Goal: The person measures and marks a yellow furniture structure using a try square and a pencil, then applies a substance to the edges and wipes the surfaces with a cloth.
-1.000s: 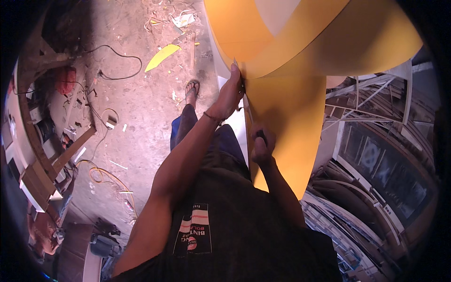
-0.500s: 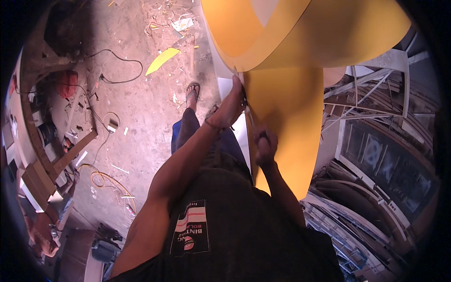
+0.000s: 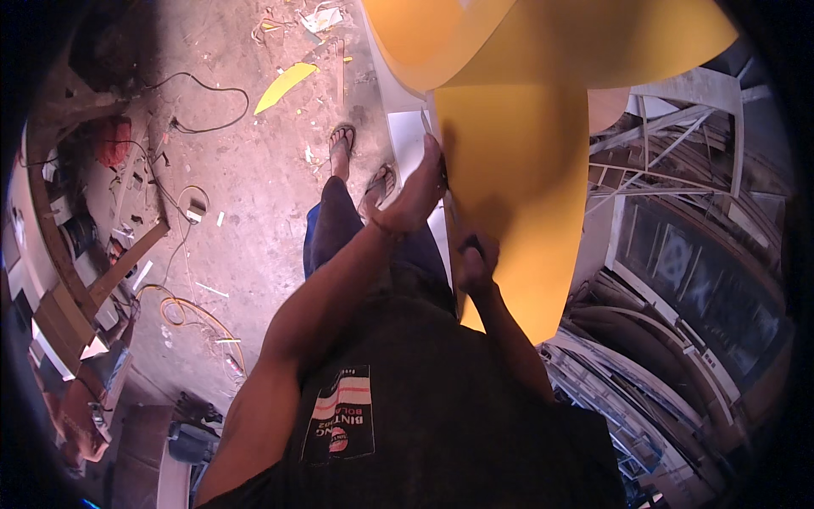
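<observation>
A large yellow sheet [image 3: 526, 204] lies in front of me, slightly to the right, its far part curled over into a big roll [image 3: 449, 38]. My left hand [image 3: 417, 191] is closed at the sheet's left edge, its fingers mostly hidden. Beyond its fingertips juts a thin grey pointed strip [image 3: 426, 123]; I cannot tell whether the hand holds it. Closer to my body, my right hand [image 3: 476, 265] is a fist over the sheet near the same edge. It grips a dark-handled tool [image 3: 472, 246], whose kind I cannot make out. A white surface [image 3: 407, 134] shows beside the edge.
On the floor at left lie a yellow offcut [image 3: 286, 87], a black cable [image 3: 242, 93], an orange hose [image 3: 182, 310] and scattered scraps. Wooden frames [image 3: 678, 153] and a dark panel [image 3: 691, 271] stand at right, above stacked curved strips [image 3: 627, 339]. My sandalled feet [image 3: 341, 144] are left of the sheet.
The whole view has shifted a little, with the floor and roll now higher. Both hands stay near the sheet's left edge. More of the grey pointed strip shows past my left fingers.
</observation>
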Demonstrator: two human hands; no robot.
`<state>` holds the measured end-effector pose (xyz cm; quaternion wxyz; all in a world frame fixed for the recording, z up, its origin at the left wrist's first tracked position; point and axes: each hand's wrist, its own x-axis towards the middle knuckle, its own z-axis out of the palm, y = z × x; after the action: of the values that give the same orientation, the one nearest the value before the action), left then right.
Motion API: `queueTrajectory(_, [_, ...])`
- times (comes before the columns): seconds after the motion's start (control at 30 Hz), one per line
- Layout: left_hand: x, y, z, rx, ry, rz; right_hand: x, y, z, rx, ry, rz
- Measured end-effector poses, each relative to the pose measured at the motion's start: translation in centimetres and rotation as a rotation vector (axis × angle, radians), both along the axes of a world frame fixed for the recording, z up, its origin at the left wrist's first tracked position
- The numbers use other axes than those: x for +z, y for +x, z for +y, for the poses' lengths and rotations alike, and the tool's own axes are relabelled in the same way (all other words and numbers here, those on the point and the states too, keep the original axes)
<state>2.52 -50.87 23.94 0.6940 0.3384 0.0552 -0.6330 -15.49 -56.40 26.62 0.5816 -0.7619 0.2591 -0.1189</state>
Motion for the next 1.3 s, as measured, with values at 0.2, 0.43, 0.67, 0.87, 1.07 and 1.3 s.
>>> queueTrajectory(0.2, [-0.8,-3.3,1.3,0.022,0.042,0.317,-0.1,-2.8,0.9,-0.003,0.052,-0.125])
queueTrajectory(0.43, [-1.8,-4.8,1.8,-0.112,-0.036,-0.033,-0.8,-5.8,1.8,-0.001,0.009,0.084])
queueTrajectory(0.67, [-1.2,-9.4,3.4,0.207,-0.027,0.213,-0.9,-9.0,2.6,0.007,-0.083,0.063])
queueTrajectory(0.87, [-3.6,-11.7,4.0,0.119,-0.026,0.357,-1.3,-11.2,3.7,-0.028,0.057,-0.211])
queueTrajectory(1.07, [-3.3,-13.8,4.5,0.127,-0.07,0.165,-1.2,-13.2,4.2,0.04,0.013,-0.067])
queueTrajectory(1.3, [-1.6,-16.1,5.1,0.067,0.025,0.164,-0.5,-14.8,5.5,0.04,-0.092,-0.199])
